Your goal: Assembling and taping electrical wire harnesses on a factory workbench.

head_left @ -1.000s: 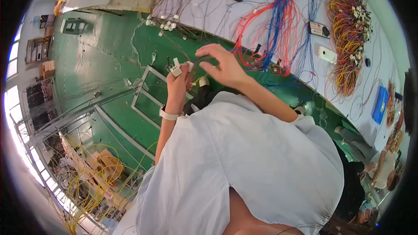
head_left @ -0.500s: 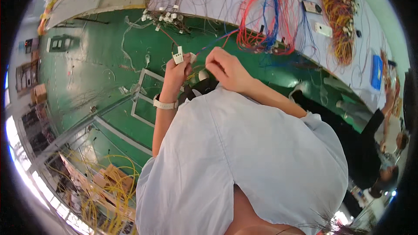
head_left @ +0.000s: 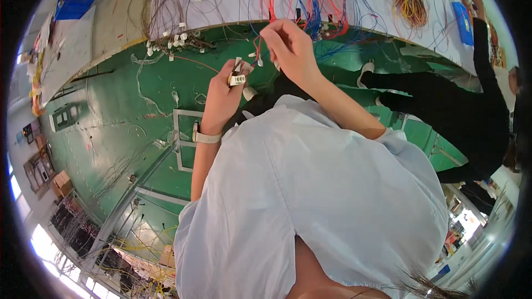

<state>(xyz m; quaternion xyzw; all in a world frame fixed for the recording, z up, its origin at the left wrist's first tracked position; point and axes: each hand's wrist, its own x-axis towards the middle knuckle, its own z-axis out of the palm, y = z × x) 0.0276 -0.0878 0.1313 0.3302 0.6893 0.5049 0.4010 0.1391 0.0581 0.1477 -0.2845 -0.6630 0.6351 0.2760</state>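
Note:
My left hand (head_left: 220,97) is closed around a white plastic wire connector (head_left: 237,80), which has a row of small holes facing up. A thin reddish wire (head_left: 197,62) runs from beside this hand toward a bunch of white connectors at the table edge. My right hand (head_left: 293,50) is raised a little to the right, thumb and fingers pinched together. What lies between its fingertips is too small to tell. Close by its fingers, a red wire (head_left: 259,44) hangs down, with a small white connector (head_left: 259,62) beneath it.
Ahead is a white table (head_left: 221,5) with red and blue wire bundles (head_left: 313,0), a yellow-orange bundle (head_left: 407,0) and white connectors (head_left: 177,40) over its edge. A metal frame (head_left: 180,133) stands at left on the green floor. A person in black (head_left: 449,116) is at right.
The view has shifted, so the table sits higher and farther right. The left hand has tilted the connector so its holes show differently. The right hand has risen slightly, still pinched.

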